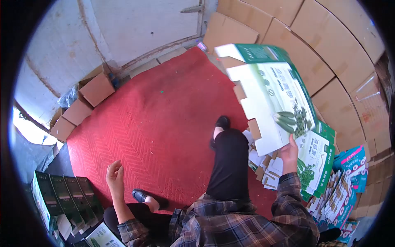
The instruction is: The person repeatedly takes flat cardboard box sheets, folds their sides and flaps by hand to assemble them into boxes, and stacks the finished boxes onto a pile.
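My right hand (290, 153) grips the lower edge of a flat, unfolded carton (271, 99), white and green with printed vegetables and tabs along its left side. The carton is held up at a tilt, above a pile of similar flat cartons (314, 162) by my right leg. My left hand (115, 173) hangs over the red carpet to the left, fingers curled loosely, with nothing visible in it. Several dark green boxes (66, 197) stand in a row below and left of that hand. Near them lies a white box (103, 236) with vegetable print, partly cut off.
Large brown cardboard boxes (329, 37) are stacked along the right and back. Stacks of teal and pink flat cartons (349, 168) lie at the lower right. Small open brown boxes (96, 88) line the white wall (135, 24) at left. Red carpet (164, 123) covers the floor.
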Demonstrator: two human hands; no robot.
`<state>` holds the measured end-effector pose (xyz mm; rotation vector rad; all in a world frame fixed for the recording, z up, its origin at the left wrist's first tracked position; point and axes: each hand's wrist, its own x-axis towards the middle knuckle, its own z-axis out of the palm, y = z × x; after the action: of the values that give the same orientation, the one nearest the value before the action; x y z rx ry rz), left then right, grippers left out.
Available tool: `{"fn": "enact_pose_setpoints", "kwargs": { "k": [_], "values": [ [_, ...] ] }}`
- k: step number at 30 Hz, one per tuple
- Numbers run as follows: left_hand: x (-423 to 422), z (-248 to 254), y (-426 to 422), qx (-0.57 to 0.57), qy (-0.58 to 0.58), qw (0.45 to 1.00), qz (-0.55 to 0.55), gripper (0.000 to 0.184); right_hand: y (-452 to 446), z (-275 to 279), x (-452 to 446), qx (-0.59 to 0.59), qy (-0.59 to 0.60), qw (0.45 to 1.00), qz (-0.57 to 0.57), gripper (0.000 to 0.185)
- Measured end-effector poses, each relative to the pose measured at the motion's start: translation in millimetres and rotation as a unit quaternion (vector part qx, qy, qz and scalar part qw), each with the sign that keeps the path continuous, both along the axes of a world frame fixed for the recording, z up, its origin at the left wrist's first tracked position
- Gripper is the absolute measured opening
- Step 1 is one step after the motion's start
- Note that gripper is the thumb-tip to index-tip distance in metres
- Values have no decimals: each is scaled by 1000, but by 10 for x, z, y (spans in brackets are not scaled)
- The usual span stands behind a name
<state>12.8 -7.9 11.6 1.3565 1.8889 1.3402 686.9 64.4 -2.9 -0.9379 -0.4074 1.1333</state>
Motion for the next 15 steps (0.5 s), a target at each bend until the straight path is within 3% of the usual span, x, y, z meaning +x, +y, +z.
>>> {"fn": "enact_pose_setpoints", "kwargs": {
  "k": [2, 3, 4, 6, 7, 8, 11, 12, 14, 15],
  "values": [
    [-26, -5, -5, -20, -11, 999, 34, 30, 235, 316, -191, -9, -11, 999, 42, 38],
    [-103, -33, -28, -42, -11, 999, 28, 45, 358, 460, -304, -19, -25, 997, 75, 40],
    [-91, 29, -52, -42, -8, 998, 41, 45, 488, 588, -420, -19, -21, 996, 88, 40],
    [11, 152, -72, 2, -20, 998, 53, 65, 775, 773, -649, -1, -63, 979, 192, 44],
    [-37, 154, -99, -14, -16, 998, 52, 85, 941, 784, -763, -1, -61, 977, 204, 44],
    [-52, 190, -116, -15, -14, 998, 62, 85, 1099, 794, -881, -3, -83, 962, 262, 43],
    [-52, 282, -163, 125, -75, 988, 47, 103, 1439, 869, -1379, -7, -113, 918, 381, 41],
    [-205, 196, -201, 193, -28, 981, 24, 94, 1511, 880, -1583, -9, -123, 893, 432, 40],
    [-341, 187, -336, 163, -84, 983, 9, 69, 1676, 759, -1943, -15, -119, 864, 490, 39],
    [-344, 162, -473, 138, -135, 981, -5, 38, 1743, 679, -2077, -23, -117, 836, 535, 38]
  ]
}}
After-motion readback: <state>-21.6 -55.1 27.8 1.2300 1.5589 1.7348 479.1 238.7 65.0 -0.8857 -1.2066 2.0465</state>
